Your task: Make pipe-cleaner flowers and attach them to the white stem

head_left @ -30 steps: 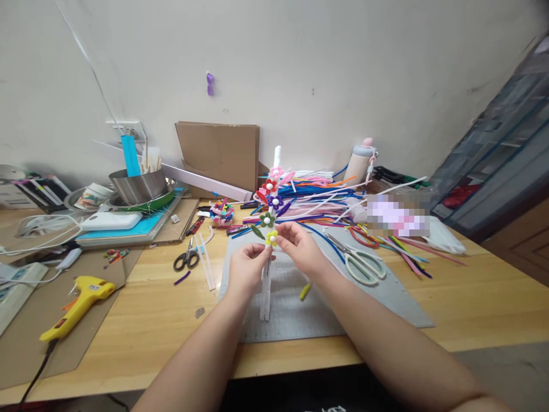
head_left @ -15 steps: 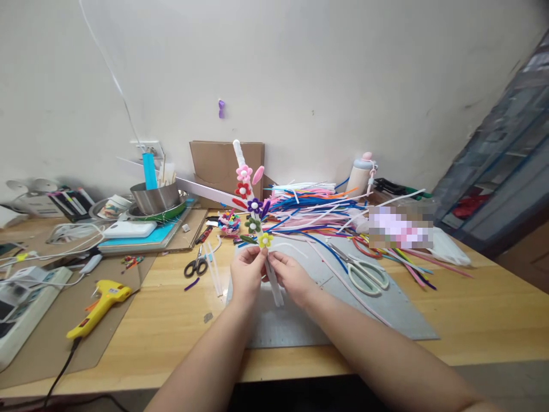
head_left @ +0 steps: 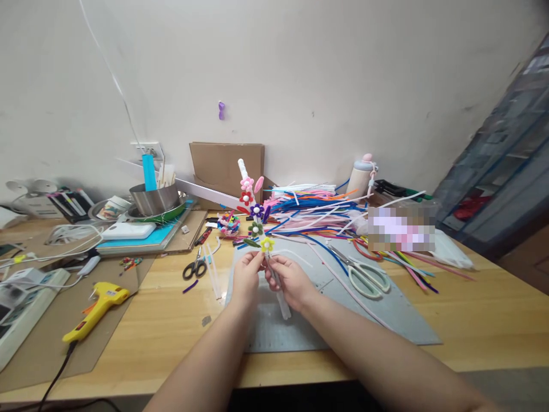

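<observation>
I hold a white stick (head_left: 283, 304) upright over a grey cutting mat (head_left: 386, 309). Small pipe-cleaner flowers run up it: yellow (head_left: 267, 244), green, purple, red and pink (head_left: 246, 183) at the top. My left hand (head_left: 246, 277) pinches the stick just below the yellow flower. My right hand (head_left: 290, 281) is closed round the stick a little lower. The stick's lower end pokes out under my right hand and leans to the right.
A heap of coloured pipe cleaners (head_left: 313, 209) lies behind the mat. White scissors (head_left: 366, 277) rest on the mat, black scissors (head_left: 194, 267) to its left. A yellow glue gun (head_left: 95, 306) lies at left. A steel pot (head_left: 155, 198) and cardboard (head_left: 226, 166) stand by the wall.
My right hand came down from the yellow flower to grip the stick lower. The flower stick tilted, its top to the left, and sank slightly.
</observation>
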A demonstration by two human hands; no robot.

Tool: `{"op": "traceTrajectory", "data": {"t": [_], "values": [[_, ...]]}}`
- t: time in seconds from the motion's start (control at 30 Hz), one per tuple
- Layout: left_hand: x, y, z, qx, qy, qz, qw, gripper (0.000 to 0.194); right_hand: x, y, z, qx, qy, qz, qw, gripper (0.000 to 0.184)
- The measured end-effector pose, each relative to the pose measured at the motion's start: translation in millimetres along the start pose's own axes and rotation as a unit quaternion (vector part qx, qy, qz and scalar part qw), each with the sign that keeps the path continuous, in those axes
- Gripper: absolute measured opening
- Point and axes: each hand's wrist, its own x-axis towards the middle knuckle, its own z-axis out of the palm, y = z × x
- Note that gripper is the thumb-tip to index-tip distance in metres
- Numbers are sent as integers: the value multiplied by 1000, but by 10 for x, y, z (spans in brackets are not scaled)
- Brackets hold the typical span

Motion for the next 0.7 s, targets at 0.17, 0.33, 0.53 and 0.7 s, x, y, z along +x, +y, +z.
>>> {"op": "traceTrajectory", "data": {"t": [0.17,0.33,0.53,0.7], "values": [[13,62,-10,-3,-25,-19,1000,27,-13,-24,-3,7,-6,-6,1000,26],[0,106,13,17,-36,-36,999,29,-15,-26,-4,7,-7,-12,1000,26],[-22,44,18,90,9,19,996,30,-11,22,2,-8,0,-18,1000,28],[-33,16,15,91,16,27,995,29,11,62,22,-51,1,-24,998,31]]}}
